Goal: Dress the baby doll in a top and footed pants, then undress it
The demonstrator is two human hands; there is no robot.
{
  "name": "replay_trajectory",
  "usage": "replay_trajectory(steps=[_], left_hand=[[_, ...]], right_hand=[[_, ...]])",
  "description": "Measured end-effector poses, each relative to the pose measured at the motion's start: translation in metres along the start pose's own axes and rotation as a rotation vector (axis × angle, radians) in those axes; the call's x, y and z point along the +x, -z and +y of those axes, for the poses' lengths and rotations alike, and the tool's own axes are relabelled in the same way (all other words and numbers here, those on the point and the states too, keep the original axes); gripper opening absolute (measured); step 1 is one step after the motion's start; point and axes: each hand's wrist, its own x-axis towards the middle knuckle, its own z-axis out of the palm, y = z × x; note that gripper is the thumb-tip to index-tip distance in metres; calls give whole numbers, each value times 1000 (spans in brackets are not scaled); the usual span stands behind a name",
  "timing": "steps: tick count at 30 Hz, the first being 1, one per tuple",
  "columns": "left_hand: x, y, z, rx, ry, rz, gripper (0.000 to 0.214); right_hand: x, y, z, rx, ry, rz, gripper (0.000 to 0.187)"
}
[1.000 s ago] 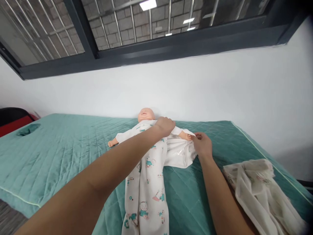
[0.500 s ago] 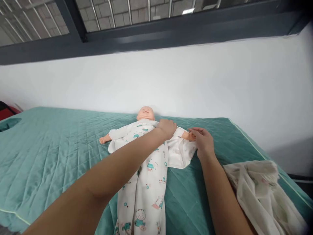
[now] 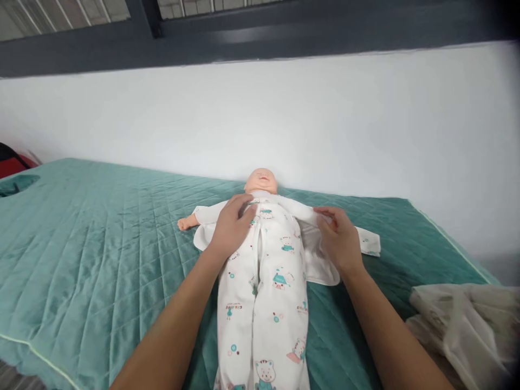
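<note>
A baby doll [image 3: 260,181] lies on its back, head toward the wall, in a white romper [image 3: 280,260] printed with teal animals. A white jacket [image 3: 320,262] lies open under it, spread out at both sides. My left hand [image 3: 232,225] rests on the doll's chest, its thumb and fingers apart. My right hand [image 3: 340,238] pinches the white sleeve on the right-hand arm. A printed cuff [image 3: 369,242] sticks out beyond that hand, and the doll's hand there is hidden. At the left, the doll's other hand [image 3: 187,222] shows bare.
A green quilted cover [image 3: 101,244] lies beneath the doll. Crumpled whitish translucent cloth or plastic [image 3: 467,325] lies at the lower right. Behind stands a white wall [image 3: 203,124] under a dark window frame [image 3: 244,43]. Something red and black [image 3: 14,162] shows at the far left.
My left hand has moved from the doll's right-hand shoulder across to the left of its chest. My right hand has gone from the doll's bare hand to the sleeve, which now covers that hand.
</note>
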Motion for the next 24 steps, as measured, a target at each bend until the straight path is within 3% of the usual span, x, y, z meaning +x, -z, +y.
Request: replay_trajectory(steps=[3, 7, 12, 16, 21, 24], left_hand=[[-8, -2, -14, -97, 74, 42, 29], [-8, -2, -16, -144, 122, -7, 29], [-6, 1, -19, -123, 108, -71, 35], [-8, 2, -17, -81, 105, -92, 30], [-9, 3, -14, 38, -6, -90, 21], [-10, 4, -12, 154, -177, -64, 17]], right_hand=[[-4, -3, -7, 2, -35, -67, 33], [-13, -9, -19, 99, 61, -156, 36], [-33, -22, -41, 310, 94, -351, 39], [-42, -27, -49, 341, 121, -455, 47], [-38, -23, -45, 296, 57, -496, 68], [-36, -21, -44, 275, 91, -532, 76]])
